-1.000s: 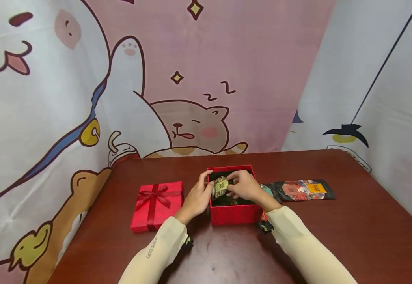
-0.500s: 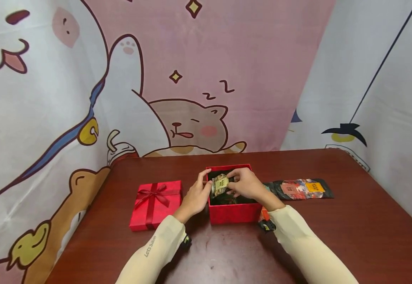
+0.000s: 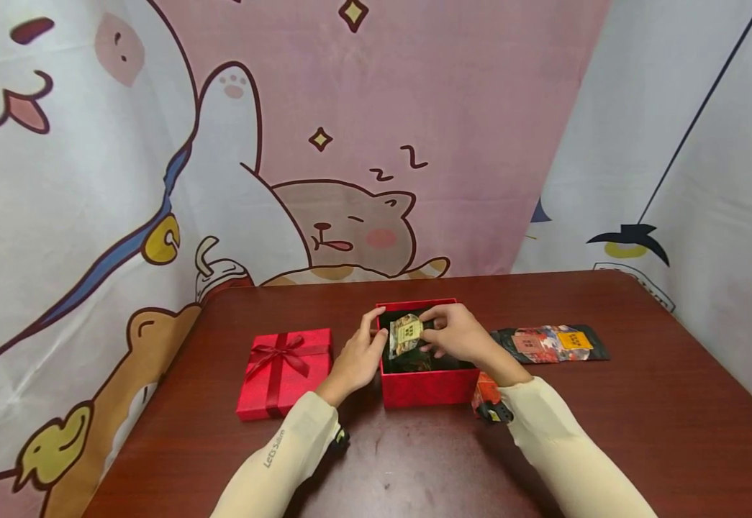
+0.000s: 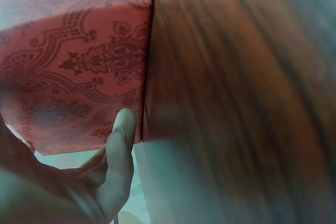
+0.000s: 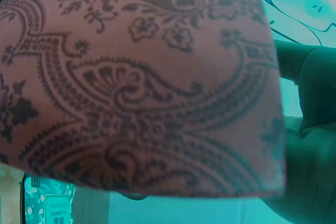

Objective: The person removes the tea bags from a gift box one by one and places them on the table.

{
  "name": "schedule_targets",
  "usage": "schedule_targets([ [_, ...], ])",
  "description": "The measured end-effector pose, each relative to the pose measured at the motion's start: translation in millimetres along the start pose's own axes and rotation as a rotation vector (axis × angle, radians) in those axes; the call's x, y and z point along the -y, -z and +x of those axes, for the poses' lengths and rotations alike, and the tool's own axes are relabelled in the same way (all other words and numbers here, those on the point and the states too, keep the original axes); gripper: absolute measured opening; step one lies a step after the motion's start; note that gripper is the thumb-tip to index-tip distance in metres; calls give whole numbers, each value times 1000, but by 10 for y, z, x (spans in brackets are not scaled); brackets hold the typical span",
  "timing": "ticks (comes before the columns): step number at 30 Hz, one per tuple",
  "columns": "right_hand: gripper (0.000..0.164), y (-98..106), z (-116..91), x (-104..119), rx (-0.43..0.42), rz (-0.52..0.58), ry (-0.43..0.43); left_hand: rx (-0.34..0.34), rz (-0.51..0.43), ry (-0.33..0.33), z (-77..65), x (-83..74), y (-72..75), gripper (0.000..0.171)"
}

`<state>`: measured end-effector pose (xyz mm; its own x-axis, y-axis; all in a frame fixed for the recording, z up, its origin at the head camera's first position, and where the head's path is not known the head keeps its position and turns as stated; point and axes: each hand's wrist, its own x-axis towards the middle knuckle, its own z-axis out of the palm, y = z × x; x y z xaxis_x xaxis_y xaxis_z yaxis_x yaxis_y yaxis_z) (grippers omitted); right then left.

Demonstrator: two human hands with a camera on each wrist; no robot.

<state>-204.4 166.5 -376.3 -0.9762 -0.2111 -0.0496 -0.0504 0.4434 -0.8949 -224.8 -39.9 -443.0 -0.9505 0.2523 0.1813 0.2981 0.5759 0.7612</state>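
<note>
A red gift box (image 3: 430,388) stands uncovered in the middle of the table, with dark contents inside. My left hand (image 3: 358,360) holds its left wall, thumb by the rim; in the left wrist view the fingers (image 4: 119,150) lie along the patterned side. Between my right hand's (image 3: 461,335) thumb and fingers is the right edge of a small patterned pouch (image 3: 405,334) with a pale yellow label. The pouch overlaps the box's opening. In the right wrist view, the box wall (image 5: 157,93) covers most of that hand's (image 5: 310,145) fingers.
Left of the box lies its red lid (image 3: 285,374), tied with a ribbon bow. Dark pouches (image 3: 553,344) with coloured labels lie to the right. An orange packet (image 3: 486,388) sits beside the box's front right corner, partly behind the right wrist. A cartoon cloth hangs behind the table (image 3: 401,460).
My right hand has shifted slightly to the right, and the pouch has moved a little right and turned more toward the camera. My left hand keeps its place on the box wall.
</note>
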Motion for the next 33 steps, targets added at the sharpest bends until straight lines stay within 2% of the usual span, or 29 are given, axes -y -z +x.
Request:
schedule_targets([
  [27,34,238,-216,-59,-39,3,48,6,-13,15,7,7,-8,45],
  [33,35,269,-266,-81,-48,30,34,6,-4,22,-3,7,-10,44],
])
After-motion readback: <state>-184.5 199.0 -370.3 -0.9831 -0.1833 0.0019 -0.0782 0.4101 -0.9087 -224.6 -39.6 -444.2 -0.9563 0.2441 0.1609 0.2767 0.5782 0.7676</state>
